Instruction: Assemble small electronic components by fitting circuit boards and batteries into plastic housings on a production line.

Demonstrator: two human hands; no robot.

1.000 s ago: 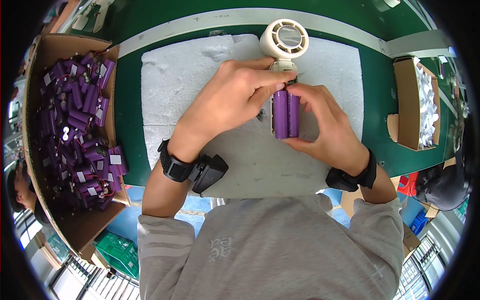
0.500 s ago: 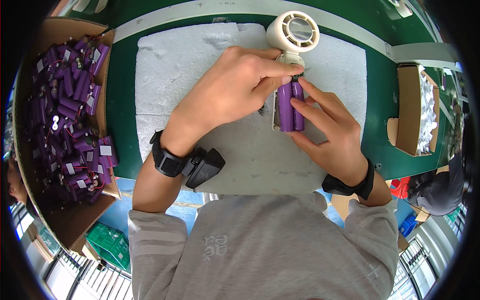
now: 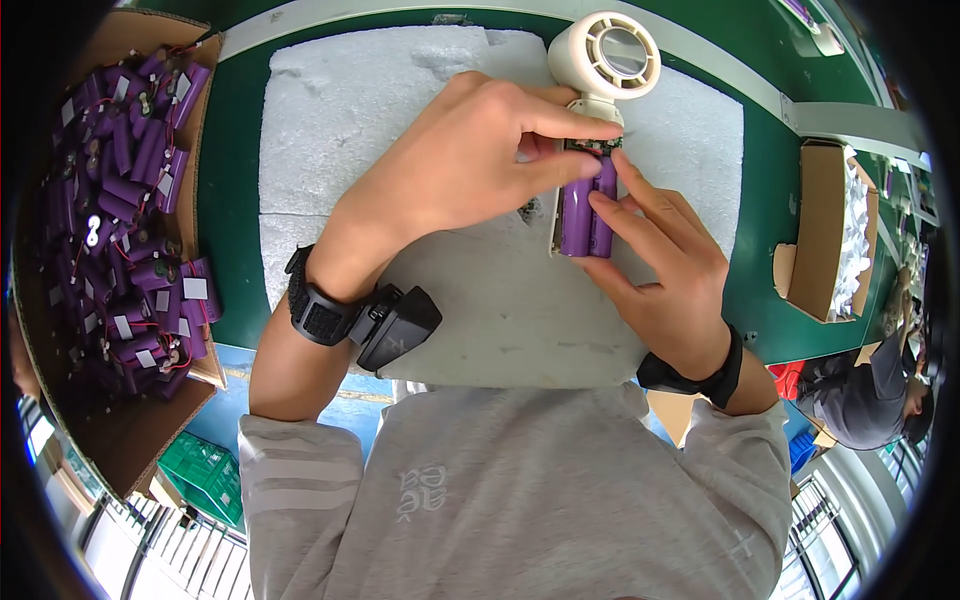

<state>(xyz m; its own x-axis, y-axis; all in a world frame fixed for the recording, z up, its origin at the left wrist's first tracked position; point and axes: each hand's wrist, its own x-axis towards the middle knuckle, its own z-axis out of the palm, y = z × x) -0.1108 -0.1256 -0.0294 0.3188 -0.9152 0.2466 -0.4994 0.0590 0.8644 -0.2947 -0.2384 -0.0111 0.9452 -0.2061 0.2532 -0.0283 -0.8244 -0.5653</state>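
Observation:
A cream handheld fan lies with its round head away from me and its handle opened up. Inside the handle sits a purple battery pack of two cells side by side, below a small green circuit board. My left hand is closed on the upper handle, its index finger and thumb at the board and the top of the cells. From the right, my right hand grips the pack and handle, fingers along the right cell and thumb near its lower end.
White foam sheets and a grey pad cover the green table. On the left stands a carton of purple battery packs with red wires. A smaller carton of white pieces is at right. Another person is at far right.
The fan has shifted slightly right and away. My left index finger and thumb have spread apart, so more of the circuit board shows. My right hand keeps its hold.

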